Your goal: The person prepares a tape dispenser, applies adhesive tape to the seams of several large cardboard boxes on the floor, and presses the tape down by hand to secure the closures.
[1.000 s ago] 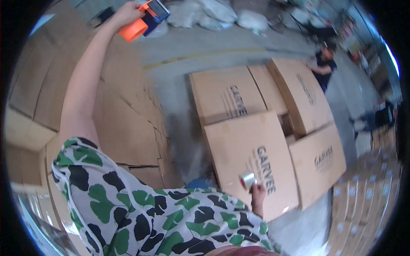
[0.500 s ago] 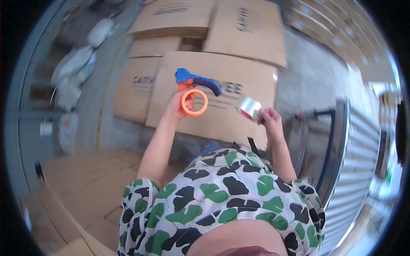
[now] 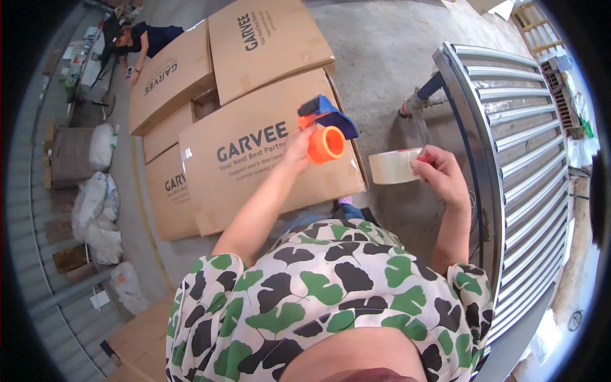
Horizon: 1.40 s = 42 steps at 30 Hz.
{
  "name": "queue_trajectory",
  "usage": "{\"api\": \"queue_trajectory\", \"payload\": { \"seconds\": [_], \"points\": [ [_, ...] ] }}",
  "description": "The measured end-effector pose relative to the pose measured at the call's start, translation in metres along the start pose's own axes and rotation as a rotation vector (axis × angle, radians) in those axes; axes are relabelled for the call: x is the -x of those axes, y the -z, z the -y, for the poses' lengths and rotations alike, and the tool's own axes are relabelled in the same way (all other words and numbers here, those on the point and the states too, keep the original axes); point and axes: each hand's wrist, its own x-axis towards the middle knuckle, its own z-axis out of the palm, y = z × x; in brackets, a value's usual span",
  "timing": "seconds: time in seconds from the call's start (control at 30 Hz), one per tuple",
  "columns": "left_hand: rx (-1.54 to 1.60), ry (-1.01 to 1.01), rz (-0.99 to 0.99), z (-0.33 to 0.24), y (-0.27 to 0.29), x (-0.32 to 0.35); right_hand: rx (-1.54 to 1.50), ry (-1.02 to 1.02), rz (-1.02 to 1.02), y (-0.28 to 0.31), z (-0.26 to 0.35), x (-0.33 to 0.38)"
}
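Brown cardboard takes up a big chunk of the view: a bunch of large printed cartons [image 3: 270, 48] packed together, with the closest carton [image 3: 254, 184] lying right in front of the wearer. Over on the right there's a long roller conveyor [image 3: 528, 172], shiny metal bars and all. Way up at the left, a co-worker [image 3: 151, 39] in a dark top leans by the far cartons. As for the handheld stuff, the left hand [image 3: 298, 148] is wrapped round an orange and blue tape dispenser [image 3: 334, 121], held out over the closest carton's right end. The right hand [image 3: 442, 175] has a roll of clear-ish tape [image 3: 391, 169] pinched by its edge, up between carton and conveyor. Can't tell if the loose end's in that grip.
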Motion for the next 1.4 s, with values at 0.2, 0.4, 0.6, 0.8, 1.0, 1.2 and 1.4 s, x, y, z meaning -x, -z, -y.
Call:
{"api": "queue_trajectory", "payload": {
  "seconds": [0.2, 0.4, 0.6, 0.8, 1.0, 1.2, 1.4],
  "points": [
    [0.253, 0.142, 0.164, 0.000, -0.015, -0.004, -0.076, 0.256, 0.375, -0.021, 0.048, -0.016],
    [0.317, 0.016, 0.192, -0.013, -0.015, -0.002, -0.393, 0.083, 0.351, -0.021, 0.085, -0.061],
    [0.369, -0.137, 0.110, -0.045, -0.035, 0.031, -0.244, -0.229, 0.435, -0.025, 0.106, -0.115],
    [0.301, -0.145, 0.149, -0.064, -0.070, 0.051, -0.074, -0.287, 0.501, -0.035, 0.113, -0.157],
    [0.365, -0.197, 0.105, -0.060, -0.075, 0.044, 0.106, -0.243, 0.476, -0.037, 0.124, -0.172],
    [0.485, -0.321, -0.180, -0.048, -0.039, 0.030, 0.291, -0.027, 0.506, -0.041, 0.135, -0.139],
    [0.633, -0.240, -0.300, -0.039, -0.024, 0.041, -0.067, 0.152, 0.030, -0.049, 0.109, -0.131]
  ]
}}
